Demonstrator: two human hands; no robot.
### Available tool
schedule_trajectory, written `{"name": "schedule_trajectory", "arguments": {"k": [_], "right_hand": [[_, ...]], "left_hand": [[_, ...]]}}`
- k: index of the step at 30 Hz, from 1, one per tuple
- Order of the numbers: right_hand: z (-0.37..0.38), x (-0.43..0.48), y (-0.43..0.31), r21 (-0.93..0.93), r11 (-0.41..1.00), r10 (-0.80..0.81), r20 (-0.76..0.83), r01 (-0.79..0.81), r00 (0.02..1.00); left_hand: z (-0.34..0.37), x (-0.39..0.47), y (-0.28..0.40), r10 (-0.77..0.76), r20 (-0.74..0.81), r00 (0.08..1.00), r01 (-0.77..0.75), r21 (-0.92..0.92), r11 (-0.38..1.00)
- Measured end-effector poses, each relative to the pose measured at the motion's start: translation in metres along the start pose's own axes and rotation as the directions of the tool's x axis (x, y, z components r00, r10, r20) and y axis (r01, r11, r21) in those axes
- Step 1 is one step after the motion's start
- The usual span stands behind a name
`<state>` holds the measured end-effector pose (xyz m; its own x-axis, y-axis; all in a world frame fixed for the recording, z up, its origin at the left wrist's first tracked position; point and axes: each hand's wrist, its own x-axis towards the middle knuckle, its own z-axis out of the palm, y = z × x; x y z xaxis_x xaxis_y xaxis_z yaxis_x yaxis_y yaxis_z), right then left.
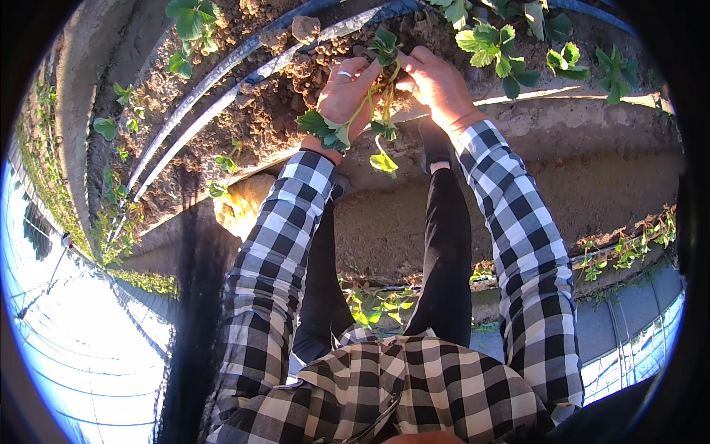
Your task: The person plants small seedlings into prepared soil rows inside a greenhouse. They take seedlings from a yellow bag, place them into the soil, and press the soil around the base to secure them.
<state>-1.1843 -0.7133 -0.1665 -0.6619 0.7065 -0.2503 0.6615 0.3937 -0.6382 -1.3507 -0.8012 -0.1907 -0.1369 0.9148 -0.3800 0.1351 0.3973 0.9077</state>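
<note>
A strawberry plant (383, 91) is between my two hands, above the soil bed. My left hand (349, 91), with a ring on one finger, pinches its stems from the left. On the other side, the fingertips of my right hand (435, 80) grip the plant close to its upper green leaves (385, 47). Long pale stems trail down from the fingers. One leaf cluster (324, 130) lies across my left wrist, and a yellow-green leaf (384, 162) dangles lower. My fingers hide part of the stems, and where the roots are I cannot tell.
Two irrigation hoses (222, 91) curve along the raised soil bed (288, 89). More strawberry plants (493, 50) grow at the upper right and along the left (191, 22). A dirt furrow (521, 161) runs under my legs. Behind me lies another planted row (383, 305).
</note>
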Motion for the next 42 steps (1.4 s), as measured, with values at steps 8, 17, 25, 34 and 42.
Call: {"name": "schedule_trajectory", "arguments": {"k": [8,17,25,34,42], "right_hand": [[-0.002,0.009,-0.002,-0.100,0.994,-0.044,0.065,0.050,0.997],[0.003,0.017,-0.002,-0.318,0.939,-0.093,0.136,0.132,0.986],[0.011,0.023,0.008,-0.346,0.919,-0.129,0.187,0.188,0.974],[0.004,0.011,-0.004,0.140,0.979,0.144,0.047,-0.149,0.988],[0.002,0.020,-0.003,-0.579,0.794,-0.147,0.108,0.182,0.983]], "left_hand": [[0.013,0.006,-0.027,0.121,-0.063,0.991,-0.114,0.101,0.988],[0.020,0.009,-0.017,0.110,-0.123,0.986,-0.109,0.014,0.994],[0.012,0.014,-0.005,0.428,0.084,0.900,-0.364,0.687,0.629],[0.008,0.009,-0.001,0.393,-0.005,0.919,-0.302,0.632,0.714],[0.004,0.015,-0.001,0.485,0.036,0.874,-0.255,0.883,0.394]]}}
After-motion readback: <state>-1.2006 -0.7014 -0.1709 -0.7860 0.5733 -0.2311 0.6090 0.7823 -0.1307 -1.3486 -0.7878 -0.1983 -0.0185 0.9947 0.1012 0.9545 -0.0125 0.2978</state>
